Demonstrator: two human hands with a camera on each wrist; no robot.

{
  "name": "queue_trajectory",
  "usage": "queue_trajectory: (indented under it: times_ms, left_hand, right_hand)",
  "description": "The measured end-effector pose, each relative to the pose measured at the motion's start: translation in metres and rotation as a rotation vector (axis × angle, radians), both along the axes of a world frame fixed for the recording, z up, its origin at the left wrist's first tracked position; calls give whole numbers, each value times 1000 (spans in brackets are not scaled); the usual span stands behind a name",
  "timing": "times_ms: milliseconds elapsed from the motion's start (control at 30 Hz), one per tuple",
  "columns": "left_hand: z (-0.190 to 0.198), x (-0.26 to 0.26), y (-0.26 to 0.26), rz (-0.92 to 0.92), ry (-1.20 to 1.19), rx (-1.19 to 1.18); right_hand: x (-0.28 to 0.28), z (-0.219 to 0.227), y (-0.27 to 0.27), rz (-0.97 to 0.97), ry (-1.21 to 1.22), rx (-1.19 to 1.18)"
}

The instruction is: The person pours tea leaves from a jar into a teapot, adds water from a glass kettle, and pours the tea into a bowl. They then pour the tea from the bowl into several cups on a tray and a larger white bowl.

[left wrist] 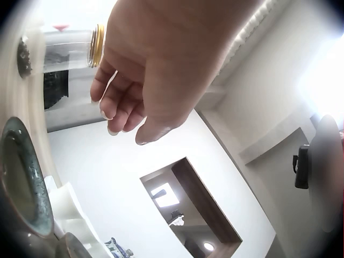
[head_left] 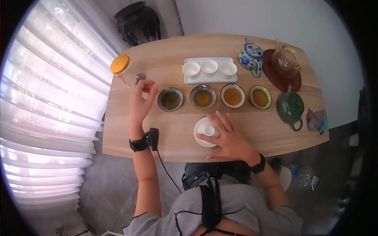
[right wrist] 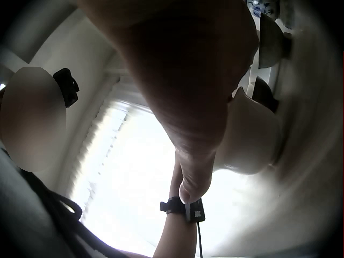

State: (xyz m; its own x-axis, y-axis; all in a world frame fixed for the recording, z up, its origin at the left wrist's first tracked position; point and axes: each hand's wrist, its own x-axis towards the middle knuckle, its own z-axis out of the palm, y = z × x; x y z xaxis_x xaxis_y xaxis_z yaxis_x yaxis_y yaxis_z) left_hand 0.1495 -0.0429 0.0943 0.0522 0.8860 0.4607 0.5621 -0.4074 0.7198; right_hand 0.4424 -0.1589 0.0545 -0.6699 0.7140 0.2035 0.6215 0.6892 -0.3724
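My left hand is raised over the left side of the table, its fingers loosely curled and holding nothing. Just beyond it stands a clear jar with a yellow lid and dark leaves at its bottom. On the right, my other hand spreads its fingers over a white lidded tea bowl near the table's front edge. The index finger reaches across the lid beside its round knob, and the thumb points left in front of the bowl. The right wrist view shows this white bowl beyond the darkened hand.
Several bowls of amber tea form a row across the middle. Behind them, three white cups share a white tray. A blue-and-white teapot, glass pot, green teapot and crumpled cloth stand at right.
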Motion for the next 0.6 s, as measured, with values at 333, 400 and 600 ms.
queue_trajectory:
  times_ms: [333, 400, 600]
  left_hand:
    - [-79, -58, 37, 187, -318, -17]
    - [-85, -57, 38, 194, -304, -19]
    - [-83, -51, 36, 243, -267, -55]
  right_hand:
    - [-9, -12, -4, -41, -2, 29]
    - [-9, -16, -3, -47, 54, 14]
    - [-16, -21, 4, -93, 310, -2]
